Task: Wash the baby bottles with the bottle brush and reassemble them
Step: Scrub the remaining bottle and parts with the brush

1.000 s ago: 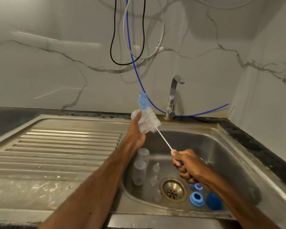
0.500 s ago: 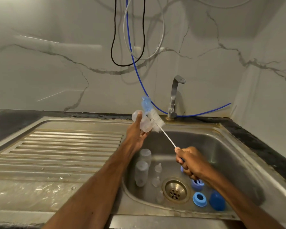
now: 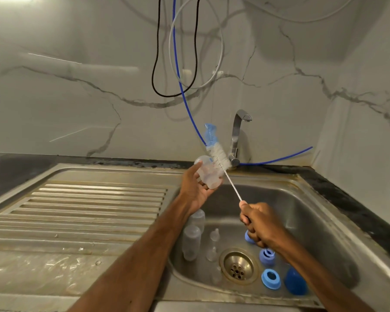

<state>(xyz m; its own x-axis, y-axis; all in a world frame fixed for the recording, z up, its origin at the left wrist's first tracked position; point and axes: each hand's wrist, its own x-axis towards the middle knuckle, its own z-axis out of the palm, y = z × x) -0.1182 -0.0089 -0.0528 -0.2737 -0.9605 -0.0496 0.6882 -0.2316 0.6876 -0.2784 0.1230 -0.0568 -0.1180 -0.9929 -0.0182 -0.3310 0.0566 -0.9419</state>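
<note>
Slanting bottle brush (image 3: pixel 220 157), head up-left

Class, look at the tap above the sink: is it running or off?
Off, as far as can be seen: no stream of water falls from the tap into the sink below.

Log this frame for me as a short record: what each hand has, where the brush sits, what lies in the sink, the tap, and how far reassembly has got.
left hand: holds a clear bottle above the basin's back edge
right hand: grips the bottle brush by its handle
brush position: bristles beside the held bottle, outside it, blue tip up
basin: two clear bottles, teats, blue rings and a blue cap around the drain
tap: no running water visible
reassembly: not begun, parts lie apart
</note>
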